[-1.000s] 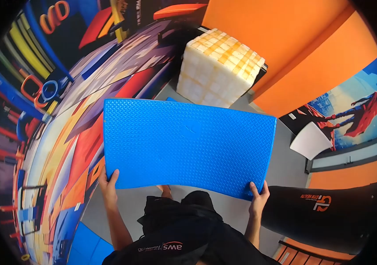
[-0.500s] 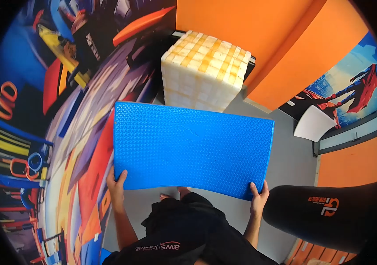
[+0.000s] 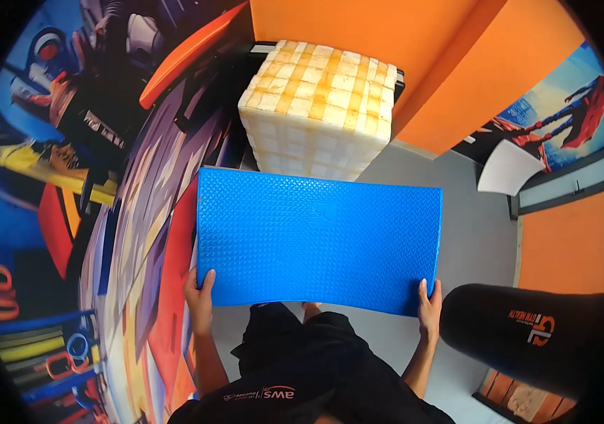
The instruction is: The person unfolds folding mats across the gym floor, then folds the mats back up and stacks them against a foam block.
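Observation:
A blue mat (image 3: 316, 244), rectangular with a raised diamond texture, is held out in front of my body, face up and slightly bowed. At its near left corner, my left hand (image 3: 200, 291) grips the edge with the thumb on top and the fingers mostly hidden. My right hand (image 3: 428, 299) holds the near right corner the same way. Just beyond the mat's far edge stands a large white block (image 3: 319, 106) wrapped in yellowish tape strips; the mat hides its lower part.
A black punching bag (image 3: 521, 336) lies to my right. Behind the block rises an orange wall (image 3: 358, 25). A colourful mural wall (image 3: 139, 233) runs along my left. A white curved panel (image 3: 510, 167) stands by the right wall, and grey floor (image 3: 478, 233) shows between.
The view has shifted and the taped block looks slightly larger and nearer. The mat has levelled a little, still held in both hands.

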A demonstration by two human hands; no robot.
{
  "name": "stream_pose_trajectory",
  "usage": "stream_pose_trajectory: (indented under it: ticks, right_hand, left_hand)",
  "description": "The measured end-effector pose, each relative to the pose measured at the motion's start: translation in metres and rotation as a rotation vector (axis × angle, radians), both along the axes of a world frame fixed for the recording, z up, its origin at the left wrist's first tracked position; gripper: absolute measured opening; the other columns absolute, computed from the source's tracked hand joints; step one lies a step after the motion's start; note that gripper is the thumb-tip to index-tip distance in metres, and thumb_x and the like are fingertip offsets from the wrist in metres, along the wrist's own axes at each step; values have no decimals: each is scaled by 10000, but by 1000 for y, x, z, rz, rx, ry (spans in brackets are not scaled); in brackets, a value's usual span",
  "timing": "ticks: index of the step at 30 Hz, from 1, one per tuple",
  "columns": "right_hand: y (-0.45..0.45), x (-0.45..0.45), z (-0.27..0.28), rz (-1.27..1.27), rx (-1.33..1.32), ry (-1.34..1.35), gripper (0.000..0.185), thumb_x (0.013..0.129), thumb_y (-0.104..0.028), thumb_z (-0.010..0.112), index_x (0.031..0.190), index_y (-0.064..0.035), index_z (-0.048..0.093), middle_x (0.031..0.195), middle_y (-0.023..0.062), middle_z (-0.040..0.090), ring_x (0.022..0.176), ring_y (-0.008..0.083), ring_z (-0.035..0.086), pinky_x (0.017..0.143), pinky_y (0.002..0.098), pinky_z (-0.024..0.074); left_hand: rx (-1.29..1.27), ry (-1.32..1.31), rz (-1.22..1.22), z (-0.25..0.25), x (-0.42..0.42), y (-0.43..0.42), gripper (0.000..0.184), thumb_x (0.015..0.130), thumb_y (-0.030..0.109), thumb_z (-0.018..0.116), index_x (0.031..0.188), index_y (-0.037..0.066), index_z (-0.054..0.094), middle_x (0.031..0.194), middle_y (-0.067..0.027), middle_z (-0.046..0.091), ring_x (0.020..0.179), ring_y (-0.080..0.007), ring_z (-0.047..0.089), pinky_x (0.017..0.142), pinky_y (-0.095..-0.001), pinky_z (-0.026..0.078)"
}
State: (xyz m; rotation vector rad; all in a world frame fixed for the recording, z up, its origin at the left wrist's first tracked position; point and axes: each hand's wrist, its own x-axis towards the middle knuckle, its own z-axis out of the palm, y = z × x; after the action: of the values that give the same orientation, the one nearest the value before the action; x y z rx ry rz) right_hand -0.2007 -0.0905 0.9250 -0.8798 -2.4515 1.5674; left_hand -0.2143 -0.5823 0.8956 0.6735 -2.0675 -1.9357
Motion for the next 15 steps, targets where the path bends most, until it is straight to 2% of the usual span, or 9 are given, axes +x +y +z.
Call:
stream_pose_trajectory:
  ticks: [1, 2, 4, 6, 9, 12, 15]
  right_hand:
    - [-12, -2, -1, 0, 37, -15, 370, 987, -357, 653, 1119, -14, 604, 923, 24, 629, 880, 122, 547, 842, 296, 459]
    - [-11, 0, -14, 33, -24, -66, 364, 979, -336, 666, 1122, -9, 596, 934, 45, 639, 883, 140, 562, 840, 319, 471]
    - [-34, -5, -16, 14, 86, -149, 338, 939, -274, 712, 1093, 8, 607, 880, 80, 659, 821, 156, 587, 779, 335, 494]
    - [-60, -13, -15, -64, 123, -156, 311, 905, -219, 745, 1063, 18, 619, 852, 98, 682, 791, 180, 621, 749, 348, 508]
    - [-86, -22, -37, -124, 109, -171, 314, 902, -210, 747, 1078, 17, 620, 879, 104, 693, 805, 184, 630, 755, 350, 507]
    - [-114, -28, -51, -144, 111, -74, 320, 886, -194, 754, 1095, 19, 637, 860, 91, 692, 772, 176, 611, 739, 354, 503]
    - [-121, -32, -50, -110, 99, -132, 317, 867, -190, 769, 1067, 29, 658, 821, 95, 692, 743, 174, 607, 732, 354, 504]
  left_hand:
    - [-46, -35, -37, -9, -6, -10, 242, 956, 134, 672, 1129, -34, 659, 938, 2, 643, 849, -87, 552, 774, -264, 456]
    - [-102, -61, -86, -21, -13, -25, 240, 958, 146, 672, 1118, -32, 659, 929, 1, 640, 842, -88, 549, 766, -267, 457]
    - [-172, -69, -159, -19, -42, -50, 236, 962, 178, 671, 1088, -21, 657, 913, -8, 635, 830, -92, 543, 745, -275, 458]
    - [-158, -95, -225, -18, -63, -77, 226, 963, 177, 669, 1078, -18, 658, 910, -6, 633, 831, -92, 543, 751, -272, 455]
    - [-132, -109, -239, -16, -96, -102, 216, 972, 183, 661, 1068, -11, 660, 910, 2, 631, 832, -82, 539, 758, -262, 447]
    - [-51, -93, -235, -10, -125, -118, 216, 977, 191, 658, 1073, -3, 664, 910, 8, 638, 821, -71, 531, 750, -257, 443]
    - [-67, -135, -297, -33, -149, -138, 226, 981, 206, 654, 1073, -1, 666, 905, 10, 640, 818, -75, 531, 750, -258, 445]
